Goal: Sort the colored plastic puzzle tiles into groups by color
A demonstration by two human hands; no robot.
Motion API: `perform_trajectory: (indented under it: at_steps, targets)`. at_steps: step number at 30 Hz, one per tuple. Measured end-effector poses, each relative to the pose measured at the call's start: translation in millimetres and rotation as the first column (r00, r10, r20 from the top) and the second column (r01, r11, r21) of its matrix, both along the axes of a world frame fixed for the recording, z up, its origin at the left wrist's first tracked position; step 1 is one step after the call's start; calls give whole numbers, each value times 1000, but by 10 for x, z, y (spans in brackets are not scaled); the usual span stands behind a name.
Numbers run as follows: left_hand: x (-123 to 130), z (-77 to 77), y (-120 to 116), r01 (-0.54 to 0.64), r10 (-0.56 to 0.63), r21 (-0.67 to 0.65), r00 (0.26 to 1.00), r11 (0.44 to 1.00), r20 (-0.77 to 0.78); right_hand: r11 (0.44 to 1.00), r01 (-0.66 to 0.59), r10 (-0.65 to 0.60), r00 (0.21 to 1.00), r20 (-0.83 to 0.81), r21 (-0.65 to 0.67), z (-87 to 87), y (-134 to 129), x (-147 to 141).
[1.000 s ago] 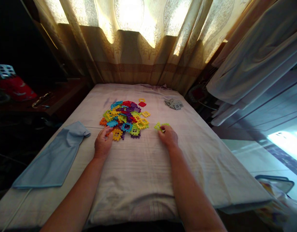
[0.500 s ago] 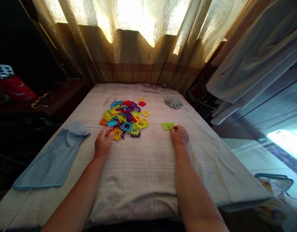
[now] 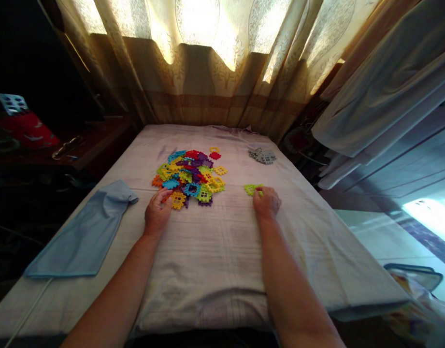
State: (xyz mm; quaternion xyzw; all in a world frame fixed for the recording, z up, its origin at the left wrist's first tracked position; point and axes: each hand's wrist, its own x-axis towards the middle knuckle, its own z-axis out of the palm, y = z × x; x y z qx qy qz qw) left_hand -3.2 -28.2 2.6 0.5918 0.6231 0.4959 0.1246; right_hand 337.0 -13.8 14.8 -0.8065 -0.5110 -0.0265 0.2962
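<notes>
A heap of plastic interlocking tiles (image 3: 193, 176) in yellow, purple, blue, red, orange and green lies on the cloth-covered table. At its near left edge is my left hand (image 3: 158, 212), fingers loosely apart beside an orange tile (image 3: 167, 197) and a yellow tile (image 3: 178, 200). I see nothing held in it. To the right of the heap, a few light green tiles (image 3: 250, 189) lie together. My right hand (image 3: 267, 203) is closed at their right side, thumb and fingers pinching a green tile that they partly hide.
Grey tiles (image 3: 263, 155) form a small pile at the far right of the table (image 3: 208, 251). A light blue cloth (image 3: 80, 232) lies along the left edge, with a white cord (image 3: 28, 311) below it. Curtains (image 3: 215, 82) hang behind; garments (image 3: 367, 96) hang at right.
My right hand has shifted slightly left, closer over the green tiles. My left hand stays at the heap's edge. The whole view has moved a little.
</notes>
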Motion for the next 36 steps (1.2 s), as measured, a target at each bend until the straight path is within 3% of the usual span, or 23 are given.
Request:
perform_trajectory:
  at_steps: [5, 10, 14, 21, 32, 36]
  targets:
    - [1, 2, -11, 22, -22, -17, 1000, 1000, -22, 957, -289, 285, 955, 76, 33, 33, -34, -368]
    - [7, 7, -9, 20, -19, 4, 999, 1000, -26, 839, -544, 542, 834, 102, -13, 40, -99, -744]
    - [0, -8, -2, 25, -25, -3, 999, 1000, -22, 749, -657, 662, 738, 131, -88, 51, -153, -900]
    - [13, -28, 6, 25, -25, -10, 1000, 1000, 0, 695, -701, 719, 679, 150, -159, 35, -175, -950]
    - [12, -20, -1, 28, -29, -26, 1000, 999, -12, 622, -778, 781, 610, 136, -84, 15, -156, -948]
    - [6, -40, 12, 23, -23, -18, 1000, 1000, -21, 632, -775, 766, 628, 136, 13, 36, -141, -906]
